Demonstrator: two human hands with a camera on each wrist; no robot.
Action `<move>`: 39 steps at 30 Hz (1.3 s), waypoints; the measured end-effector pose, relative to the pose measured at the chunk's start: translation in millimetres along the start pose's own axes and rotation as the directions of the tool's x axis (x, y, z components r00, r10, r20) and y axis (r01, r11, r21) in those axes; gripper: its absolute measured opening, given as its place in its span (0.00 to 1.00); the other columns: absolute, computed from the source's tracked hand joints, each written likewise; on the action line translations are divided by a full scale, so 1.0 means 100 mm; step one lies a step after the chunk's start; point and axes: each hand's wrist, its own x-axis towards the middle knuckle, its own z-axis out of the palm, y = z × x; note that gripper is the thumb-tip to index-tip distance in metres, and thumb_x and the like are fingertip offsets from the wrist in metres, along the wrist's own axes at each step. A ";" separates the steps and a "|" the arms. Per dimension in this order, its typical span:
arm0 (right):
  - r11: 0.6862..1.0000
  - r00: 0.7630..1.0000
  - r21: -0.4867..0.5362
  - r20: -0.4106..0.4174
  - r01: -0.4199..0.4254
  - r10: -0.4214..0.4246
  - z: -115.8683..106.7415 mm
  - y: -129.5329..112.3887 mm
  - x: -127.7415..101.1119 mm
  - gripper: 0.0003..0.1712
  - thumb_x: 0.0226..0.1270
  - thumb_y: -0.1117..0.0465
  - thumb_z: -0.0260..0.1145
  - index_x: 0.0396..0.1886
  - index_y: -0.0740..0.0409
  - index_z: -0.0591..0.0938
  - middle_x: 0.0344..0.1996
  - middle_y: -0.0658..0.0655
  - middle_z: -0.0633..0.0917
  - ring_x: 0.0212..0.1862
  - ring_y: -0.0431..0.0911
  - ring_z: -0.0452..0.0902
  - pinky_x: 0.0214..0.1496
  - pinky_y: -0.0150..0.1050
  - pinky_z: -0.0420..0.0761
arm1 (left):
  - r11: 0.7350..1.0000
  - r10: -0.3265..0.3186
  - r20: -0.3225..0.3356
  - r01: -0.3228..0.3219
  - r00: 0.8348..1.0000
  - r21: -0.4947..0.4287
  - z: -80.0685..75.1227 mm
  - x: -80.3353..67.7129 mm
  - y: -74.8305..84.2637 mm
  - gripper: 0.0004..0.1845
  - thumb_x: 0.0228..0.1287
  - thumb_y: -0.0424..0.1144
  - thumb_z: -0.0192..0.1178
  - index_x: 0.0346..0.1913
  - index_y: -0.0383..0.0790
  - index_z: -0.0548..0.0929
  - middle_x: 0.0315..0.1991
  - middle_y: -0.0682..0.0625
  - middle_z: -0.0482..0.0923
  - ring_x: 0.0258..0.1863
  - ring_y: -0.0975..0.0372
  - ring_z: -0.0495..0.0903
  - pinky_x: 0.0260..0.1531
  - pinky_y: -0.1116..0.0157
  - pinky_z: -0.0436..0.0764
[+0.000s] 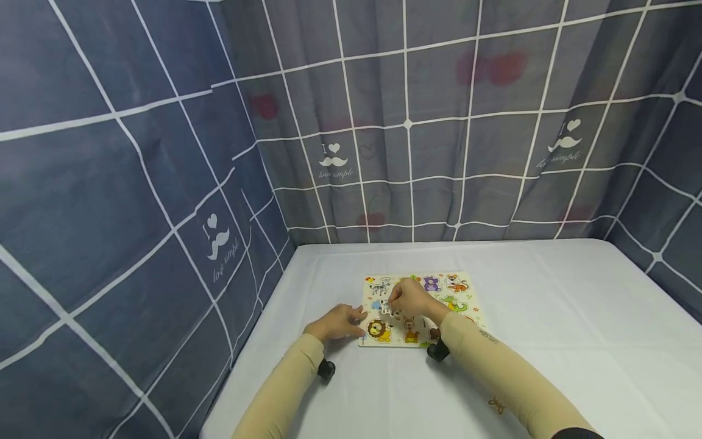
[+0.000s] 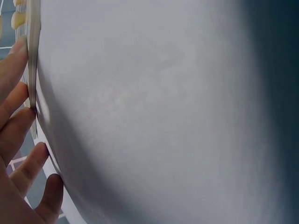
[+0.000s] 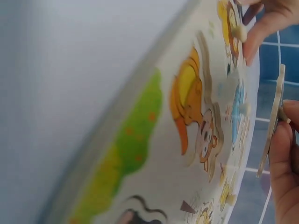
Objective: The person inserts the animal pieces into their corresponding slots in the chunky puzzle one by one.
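A cream wooden puzzle board point(image 1: 396, 339) printed with cartoon animals lies flat on the white-covered table. My right hand point(image 1: 412, 297) is over its left half. Thumb and fingers pinch a thin black-and-white animal puzzle piece point(image 1: 386, 307) by its small knob. In the right wrist view that puzzle piece point(image 3: 275, 105) is seen edge-on, raised off the board. My left hand point(image 1: 340, 322) rests at the board's left edge, fingers spread, fingertips against the side. The lion piece point(image 1: 377, 329) sits close to these fingers. My right forearm hides part of the board.
Other knobbed pieces lie on the board, among them a zebra point(image 1: 379, 286), a purple animal point(image 1: 431, 283) and a crocodile point(image 1: 453, 303). White cloth point(image 1: 537, 305) covers the table. Dark checked curtains point(image 1: 378, 152) stand behind it and at both sides.
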 end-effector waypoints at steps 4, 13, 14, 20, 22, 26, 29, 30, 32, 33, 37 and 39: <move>1.000 1.000 0.002 -0.005 0.008 -0.008 -0.02 0.02 0.11 0.04 0.59 0.72 0.71 0.27 0.61 0.89 0.31 0.56 0.90 0.29 0.41 0.82 0.32 0.35 0.83 | 1.000 0.010 -0.010 -0.010 1.000 -0.005 -0.02 -0.01 0.00 0.30 0.59 0.43 0.72 0.64 0.39 0.78 0.71 0.44 0.68 0.72 0.48 0.68 0.74 0.52 0.64; 0.997 0.996 0.000 -0.043 -0.078 0.078 0.02 0.11 0.31 0.04 0.60 0.72 0.70 0.28 0.62 0.88 0.34 0.56 0.89 0.29 0.42 0.80 0.31 0.35 0.81 | 0.999 -0.039 -0.013 0.039 0.999 -0.017 0.05 -0.04 0.02 0.30 0.59 0.46 0.72 0.65 0.43 0.79 0.73 0.48 0.67 0.72 0.48 0.68 0.73 0.51 0.65; 0.996 0.995 -0.002 -0.051 -0.085 0.084 0.03 0.12 0.33 0.05 0.60 0.72 0.70 0.27 0.61 0.88 0.34 0.56 0.89 0.30 0.42 0.81 0.32 0.35 0.82 | 0.999 -0.045 -0.014 0.044 0.999 -0.013 0.06 -0.04 0.02 0.30 0.59 0.47 0.72 0.65 0.44 0.79 0.73 0.48 0.68 0.71 0.48 0.69 0.73 0.51 0.66; 0.995 0.992 -0.021 -0.078 -0.098 0.096 0.07 0.16 0.47 0.06 0.59 0.73 0.69 0.25 0.61 0.88 0.35 0.56 0.89 0.31 0.43 0.80 0.33 0.36 0.83 | 0.999 -0.041 -0.022 0.041 0.999 0.011 0.08 -0.03 0.04 0.31 0.58 0.47 0.73 0.64 0.44 0.79 0.72 0.48 0.69 0.71 0.49 0.69 0.73 0.52 0.66; 0.996 0.993 -0.030 -0.085 -0.087 0.084 0.08 0.18 0.53 0.08 0.58 0.74 0.68 0.23 0.62 0.87 0.34 0.55 0.89 0.30 0.43 0.78 0.33 0.35 0.81 | 0.999 -0.037 -0.027 0.037 0.999 0.006 0.07 -0.03 0.04 0.30 0.57 0.46 0.73 0.63 0.43 0.80 0.72 0.47 0.69 0.72 0.48 0.68 0.74 0.51 0.65; 0.997 0.994 -0.030 -0.085 -0.069 0.067 0.09 0.22 0.61 0.09 0.55 0.75 0.66 0.20 0.63 0.87 0.28 0.56 0.88 0.26 0.44 0.75 0.33 0.36 0.80 | 0.999 -0.051 -0.028 0.051 0.998 -0.011 0.07 -0.04 0.06 0.30 0.57 0.45 0.73 0.63 0.43 0.80 0.72 0.48 0.69 0.74 0.49 0.66 0.75 0.52 0.63; 0.998 0.996 -0.024 -0.070 -0.054 0.052 0.11 0.24 0.64 0.08 0.53 0.75 0.66 0.19 0.62 0.87 0.26 0.55 0.87 0.26 0.44 0.76 0.32 0.36 0.80 | 0.997 -0.066 -0.030 0.065 0.997 -0.030 0.08 -0.05 0.07 0.30 0.57 0.44 0.73 0.63 0.43 0.80 0.72 0.48 0.69 0.74 0.49 0.66 0.75 0.51 0.62; 0.998 0.996 -0.018 -0.066 -0.059 0.058 0.11 0.25 0.65 0.08 0.52 0.74 0.67 0.19 0.61 0.87 0.27 0.55 0.87 0.27 0.44 0.77 0.32 0.36 0.81 | 0.998 -0.064 -0.031 0.063 0.998 -0.026 0.08 -0.06 0.08 0.30 0.57 0.44 0.73 0.63 0.43 0.80 0.72 0.48 0.69 0.74 0.49 0.66 0.75 0.51 0.63; 0.999 0.997 -0.016 -0.066 -0.044 0.043 0.11 0.27 0.66 0.10 0.52 0.75 0.66 0.19 0.60 0.87 0.26 0.55 0.87 0.27 0.44 0.77 0.31 0.36 0.81 | 0.998 -0.060 -0.035 0.059 0.998 -0.016 0.07 -0.05 0.09 0.30 0.57 0.44 0.73 0.63 0.44 0.80 0.72 0.48 0.69 0.74 0.49 0.66 0.75 0.51 0.63; 0.999 0.997 -0.013 -0.066 -0.042 0.041 0.10 0.27 0.68 0.11 0.52 0.75 0.65 0.18 0.59 0.87 0.26 0.55 0.88 0.27 0.45 0.77 0.31 0.35 0.81 | 0.998 -0.056 -0.037 0.056 0.998 -0.008 0.07 -0.05 0.09 0.30 0.57 0.45 0.73 0.63 0.44 0.80 0.72 0.48 0.69 0.73 0.49 0.67 0.75 0.51 0.63; 0.999 0.997 -0.017 -0.067 -0.041 0.040 0.12 0.29 0.72 0.11 0.53 0.75 0.64 0.19 0.60 0.87 0.28 0.56 0.88 0.26 0.45 0.77 0.30 0.35 0.80 | 0.998 -0.062 -0.036 0.061 0.997 -0.006 0.08 -0.04 0.10 0.30 0.56 0.45 0.74 0.63 0.44 0.80 0.72 0.49 0.69 0.73 0.50 0.67 0.74 0.52 0.64; 0.999 0.997 -0.029 -0.069 -0.045 0.043 0.13 0.28 0.74 0.10 0.54 0.75 0.64 0.19 0.61 0.87 0.30 0.57 0.88 0.26 0.44 0.77 0.30 0.35 0.80 | 0.998 -0.067 -0.034 0.067 0.997 -0.007 0.07 -0.04 0.10 0.30 0.56 0.45 0.73 0.63 0.44 0.80 0.72 0.49 0.69 0.73 0.50 0.67 0.75 0.53 0.63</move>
